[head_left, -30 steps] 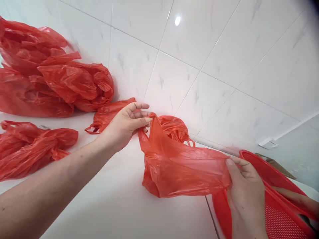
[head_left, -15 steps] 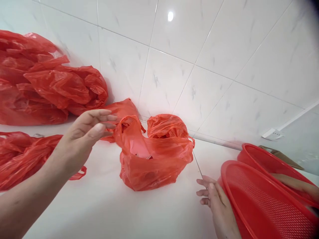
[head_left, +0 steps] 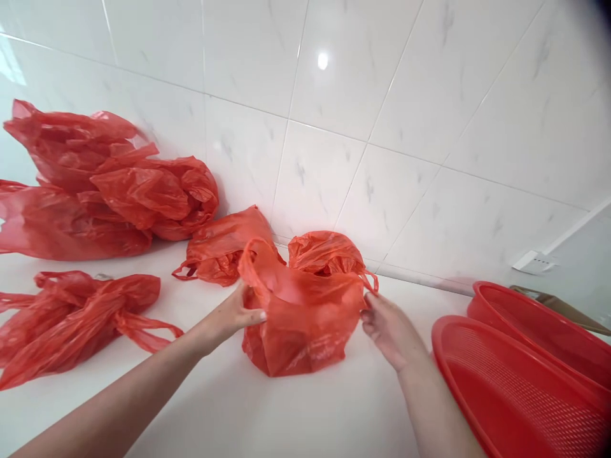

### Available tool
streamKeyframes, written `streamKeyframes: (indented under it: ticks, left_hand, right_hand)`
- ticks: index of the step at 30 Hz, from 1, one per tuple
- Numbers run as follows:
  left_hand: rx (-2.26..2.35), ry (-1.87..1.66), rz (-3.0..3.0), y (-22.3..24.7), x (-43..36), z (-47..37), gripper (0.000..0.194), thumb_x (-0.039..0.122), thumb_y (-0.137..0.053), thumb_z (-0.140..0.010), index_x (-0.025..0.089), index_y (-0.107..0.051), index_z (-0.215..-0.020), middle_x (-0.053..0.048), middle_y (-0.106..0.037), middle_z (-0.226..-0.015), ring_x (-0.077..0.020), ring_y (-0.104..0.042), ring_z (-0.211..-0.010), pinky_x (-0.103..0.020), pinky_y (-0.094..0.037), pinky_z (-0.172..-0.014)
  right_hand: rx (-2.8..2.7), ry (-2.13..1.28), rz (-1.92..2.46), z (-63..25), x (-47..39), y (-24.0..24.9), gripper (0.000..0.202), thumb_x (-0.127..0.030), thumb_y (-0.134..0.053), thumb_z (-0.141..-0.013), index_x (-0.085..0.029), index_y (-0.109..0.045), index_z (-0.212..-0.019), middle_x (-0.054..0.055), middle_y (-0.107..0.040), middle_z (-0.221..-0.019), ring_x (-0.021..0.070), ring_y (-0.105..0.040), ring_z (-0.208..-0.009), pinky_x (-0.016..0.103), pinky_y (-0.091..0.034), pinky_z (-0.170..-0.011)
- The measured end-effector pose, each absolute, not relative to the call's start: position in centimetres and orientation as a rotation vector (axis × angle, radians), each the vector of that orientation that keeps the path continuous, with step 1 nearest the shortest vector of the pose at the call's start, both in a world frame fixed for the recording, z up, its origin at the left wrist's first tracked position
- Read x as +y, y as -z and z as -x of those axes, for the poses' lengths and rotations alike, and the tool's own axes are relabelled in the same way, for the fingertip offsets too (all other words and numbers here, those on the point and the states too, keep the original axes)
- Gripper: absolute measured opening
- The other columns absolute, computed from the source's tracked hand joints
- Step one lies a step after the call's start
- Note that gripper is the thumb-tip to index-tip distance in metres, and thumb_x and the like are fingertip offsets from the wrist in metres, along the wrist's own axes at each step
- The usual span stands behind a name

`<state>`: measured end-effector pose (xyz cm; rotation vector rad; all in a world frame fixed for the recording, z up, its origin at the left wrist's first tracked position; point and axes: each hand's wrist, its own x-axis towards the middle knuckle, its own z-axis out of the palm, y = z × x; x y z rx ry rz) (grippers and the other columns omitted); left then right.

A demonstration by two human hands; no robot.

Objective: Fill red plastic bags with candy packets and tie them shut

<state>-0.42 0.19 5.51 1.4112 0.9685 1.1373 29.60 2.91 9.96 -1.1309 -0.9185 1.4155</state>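
A red plastic bag (head_left: pixel 300 331) with loop handles stands on the white surface in front of me, its mouth partly open at the top. My left hand (head_left: pixel 233 313) holds its left side, thumb on the front and fingers mostly hidden behind the film. At the bag's upper right edge, just under the right handle, the curled fingers of my right hand (head_left: pixel 386 324) grip the plastic. What lies inside the bag is hidden from this angle. Right behind it sits another crumpled red bag (head_left: pixel 322 248), and a further red bag (head_left: pixel 229 245) rests to the left.
More red bags (head_left: pixel 143 184) are heaped against the tiled wall (head_left: pixel 334 172) at left. A twisted red bag (head_left: pixel 86 318) lies nearer on the white table (head_left: pixel 200 407). Two red mesh baskets, a front one (head_left: pixel 506 394) and a rear one (head_left: pixel 539 324), stand at right.
Both my hands have come inward from either side and taken hold of the bag. A hand seen over the rear basket is gone from view. The view has tilted up slightly.
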Motion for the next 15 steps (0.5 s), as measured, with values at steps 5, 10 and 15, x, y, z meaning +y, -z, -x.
streamKeyframes:
  ticks: [5, 10, 15]
  left_hand:
    - [0.826, -1.257, -1.217, -8.6, 0.8, -1.8, 0.023, 0.034, -0.069, -0.077, 0.016, -0.067, -0.091, -0.007, -0.072, -0.088, -0.0206, -0.067, -0.08, -0.028, -0.053, -0.073]
    - [0.724, -1.28, -1.091, -10.1, -0.2, -3.3, 0.014, 0.028, -0.069, -0.077, 0.017, -0.068, -0.085, -0.005, -0.071, -0.081, -0.0175, -0.066, -0.071, -0.026, -0.052, -0.066]
    - [0.695, -1.188, -0.97, -9.7, -1.1, -4.2, 0.007, 0.02, -0.072, -0.072, 0.016, -0.068, -0.076, -0.002, -0.07, -0.072, -0.0147, -0.065, -0.064, -0.023, -0.05, -0.06]
  right_hand:
    - [-0.931, -0.75, 0.801, -32.1, -1.3, -16.7, 0.008, -0.023, -0.07, -0.074, -0.019, -0.063, -0.072, 0.0, -0.058, -0.069, 0.009, -0.05, -0.059, 0.022, -0.035, -0.048]
    - [-1.026, -0.543, 0.707, -33.3, -3.2, -16.2, 0.017, -0.032, -0.058, -0.084, -0.024, -0.067, -0.096, 0.01, -0.059, -0.109, 0.018, -0.059, -0.086, 0.033, -0.044, -0.069]
    - [-1.126, -0.733, 0.944, -33.5, -3.6, -9.8, 0.095, -0.068, -0.072, -0.054, -0.036, -0.037, -0.136, 0.011, -0.04, -0.144, 0.0347, -0.038, -0.129, 0.049, -0.041, -0.094]
